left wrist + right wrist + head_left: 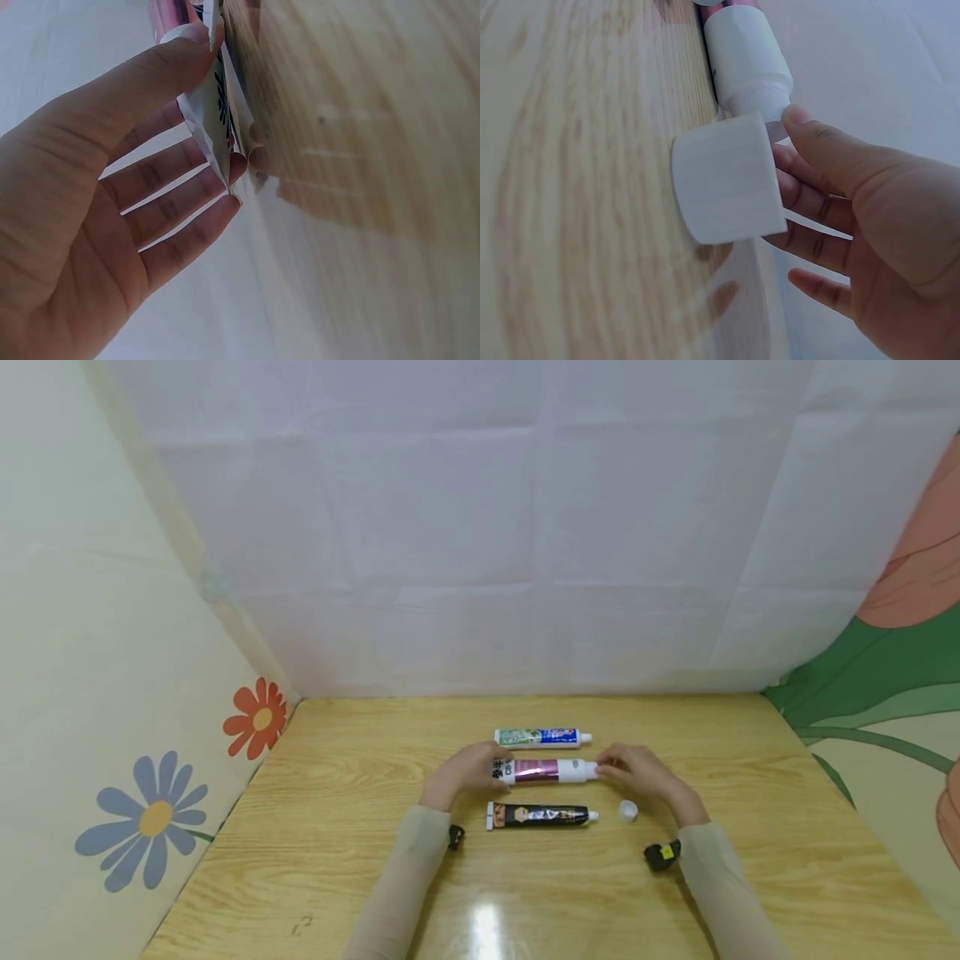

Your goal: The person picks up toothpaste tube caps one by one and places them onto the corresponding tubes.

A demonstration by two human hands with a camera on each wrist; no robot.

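Observation:
A pink-and-white toothpaste tube (536,771) lies crosswise on the table between both hands. My left hand (468,768) holds its flat tail end, thumb on one face and fingers behind, as the left wrist view shows. At the other end, my right hand (637,770) pinches the tube's ribbed white cap (761,101) between thumb and fingers; the fingertips behind it are partly hidden. A loose white cap (724,184) rests on the table just in front of the right hand.
Behind the held tube lies a blue-and-green tube (540,738); in front of it, a black tube (540,815) with its white nozzle pointing right. The wooden table (337,860) ends at a white cloth backdrop (450,527), with flower-patterned panels on both sides.

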